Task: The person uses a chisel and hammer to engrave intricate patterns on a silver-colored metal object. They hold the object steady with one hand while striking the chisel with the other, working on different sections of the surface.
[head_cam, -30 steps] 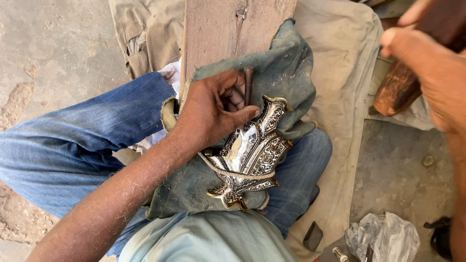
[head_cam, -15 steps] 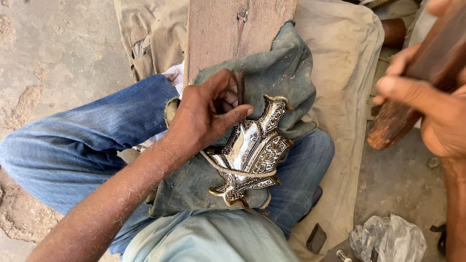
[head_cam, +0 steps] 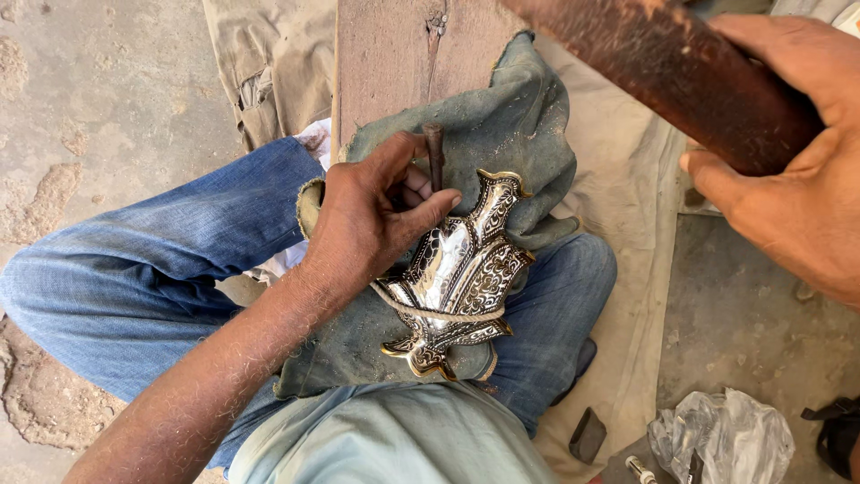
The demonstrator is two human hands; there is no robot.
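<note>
Metalwork [head_cam: 461, 278] — an ornate silver piece with gilt edges and dense engraved pattern — lies on a worn grey-green cloth [head_cam: 528, 134] spread over the person's lap. It sits near the middle of the cloth, its narrow scrolled end toward the body and its broad upper end toward the cloth's far edge.

Left hand [head_cam: 372, 220] rests on the left side of the piece. Its fingers are pinched around a thin dark punch [head_cam: 435, 157], held upright, tip down at the upper left part of the metalwork. Exact contact point of the tip is hidden by the fingers.

Right hand [head_cam: 788, 161] is raised at the top right corner of the view, well apart from the left. It is clamped round a thick reddish-brown wooden mallet [head_cam: 663, 72] that slants across the upper edge, blurred.

Plank [head_cam: 381, 63] of bare wood runs under the cloth's far edge. Jeans [head_cam: 152, 287] cover both bent legs. Beige sheet [head_cam: 627, 233] lies beneath, on concrete floor [head_cam: 98, 99]. Crumpled plastic bag [head_cam: 721, 435] — lower right, on the floor.
</note>
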